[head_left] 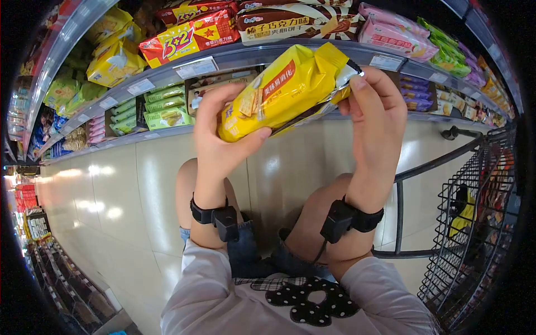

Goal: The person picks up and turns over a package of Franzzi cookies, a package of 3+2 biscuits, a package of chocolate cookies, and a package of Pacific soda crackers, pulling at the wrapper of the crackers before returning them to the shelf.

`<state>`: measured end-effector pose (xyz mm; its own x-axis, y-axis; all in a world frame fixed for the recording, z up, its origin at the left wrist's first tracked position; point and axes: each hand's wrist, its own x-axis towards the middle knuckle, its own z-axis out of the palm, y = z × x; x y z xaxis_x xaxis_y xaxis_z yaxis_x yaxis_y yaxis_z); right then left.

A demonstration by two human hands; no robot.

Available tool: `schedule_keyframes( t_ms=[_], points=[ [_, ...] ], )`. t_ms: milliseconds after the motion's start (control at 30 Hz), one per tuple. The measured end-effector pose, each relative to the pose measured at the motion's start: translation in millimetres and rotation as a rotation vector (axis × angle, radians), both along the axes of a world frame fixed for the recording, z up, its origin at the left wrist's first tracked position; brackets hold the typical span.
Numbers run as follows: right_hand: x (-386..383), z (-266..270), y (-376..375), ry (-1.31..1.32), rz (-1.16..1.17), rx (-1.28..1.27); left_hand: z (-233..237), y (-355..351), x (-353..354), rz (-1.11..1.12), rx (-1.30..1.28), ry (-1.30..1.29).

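A yellow snack package [279, 89] with a red label is held up in front of the shelf, tilted with its right end higher. My left hand [220, 120] wraps round its lower left end, thumb along the bottom edge. At the upper right end, my right hand [375, 100] pinches the crimped edge of the wrapper between thumb and fingers. Both wrists wear black straps with small black boxes.
Shelves hold red 3+2 packs [190, 42], brown biscuit packs [298, 23], pink packs [396, 38] and green packs [166, 106]. A black wire cart [466, 223] stands at the right on the tiled floor [128, 195]. My bent knees are below my hands.
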<state>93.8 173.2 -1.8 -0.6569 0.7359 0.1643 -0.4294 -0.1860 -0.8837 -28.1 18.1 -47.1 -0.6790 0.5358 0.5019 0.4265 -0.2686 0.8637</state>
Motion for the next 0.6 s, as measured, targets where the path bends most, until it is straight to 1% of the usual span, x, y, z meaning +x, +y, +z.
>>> schedule_keyframes(
  t_ms=[67, 100, 133, 233, 300, 333, 367, 400, 433, 467, 500, 533, 567, 600],
  points=[
    [-2, 1, -3, -0.048, -0.007, 0.027, 2, 2, 1, -0.016, -0.084, -0.026],
    [-4, 2, -6, -0.095, -0.016, 0.057, 1, -1, 1, 0.077, -0.229, 0.189],
    [-5, 3, -8, -0.094, -0.005, 0.051, 2, -1, 3, 0.087, -0.236, 0.189],
    [-6, 6, -19, -0.057, 0.018, 0.045, 10, 3, 9, 0.230, -0.259, 0.325],
    [-10, 6, -27, -0.071, 0.060, 0.126, 18, 1, 13, 0.267, -0.328, 0.353],
    [-12, 6, -31, -0.069, 0.068, 0.118, 19, 1, 15, 0.292, -0.386, 0.378],
    [-14, 6, -34, -0.090, 0.081, 0.124, 17, 4, 15, 0.280, -0.309, 0.364],
    [-17, 6, -36, -0.110, 0.095, 0.134, 13, 6, 17, 0.286, -0.314, 0.366],
    [-21, 5, -41, -0.108, 0.102, 0.132, 10, 8, 20, 0.326, -0.301, 0.299],
    [-26, 3, -46, -0.080, 0.033, 0.273, 6, 8, 21, 0.365, -0.287, 0.231],
    [-29, 1, -49, -0.051, -0.036, 0.416, 3, 8, 20, 0.371, -0.288, 0.230],
    [-30, -2, -50, -0.049, -0.032, 0.416, 0, 8, 18, 0.428, -0.269, 0.280],
    [-31, -4, -51, -0.120, -0.006, 0.498, -2, 8, 17, 0.484, -0.249, 0.332],
    [-31, -6, -53, -0.193, 0.019, 0.580, 0, 7, 16, 0.485, -0.251, 0.332]
  ],
)
